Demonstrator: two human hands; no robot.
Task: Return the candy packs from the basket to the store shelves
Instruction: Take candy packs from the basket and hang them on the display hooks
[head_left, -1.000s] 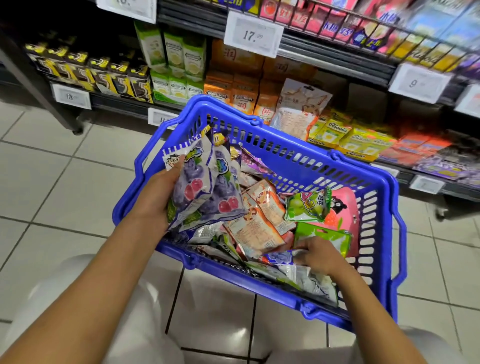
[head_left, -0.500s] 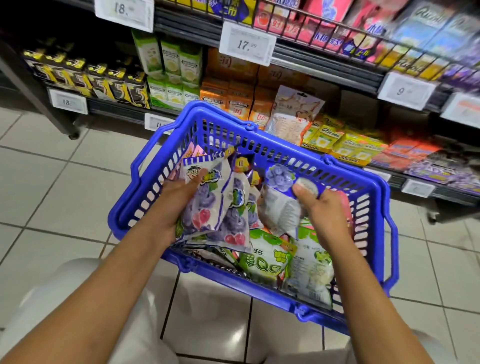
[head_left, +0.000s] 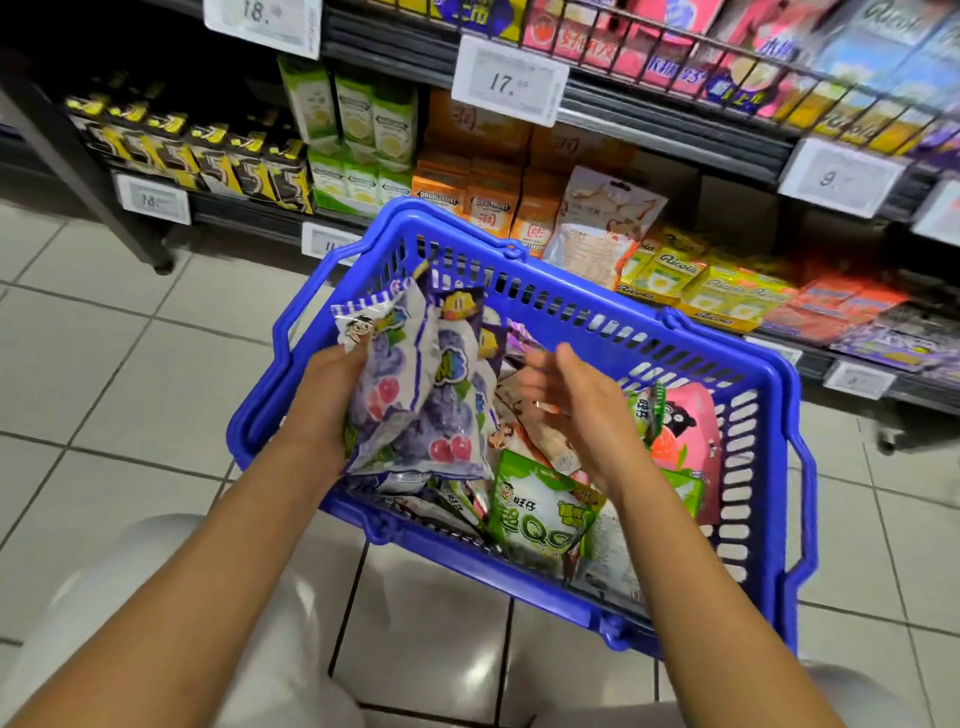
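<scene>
Several glossy purple packs (head_left: 415, 395) fan from the left hand (head_left: 324, 400) above the slotted plastic basket (head_left: 649, 322).

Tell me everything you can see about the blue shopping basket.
The blue shopping basket looks like hard plastic, rectangular, with slotted walls, a solid rim and handles folded down along its sides. It sits tilted on the person's lap, in front of the candy shelves. It is crowded with candy packs, among them a green pack and a pink pack. The left hand holds purple grape packs over its left side; the right hand hovers open above the pile.
</scene>
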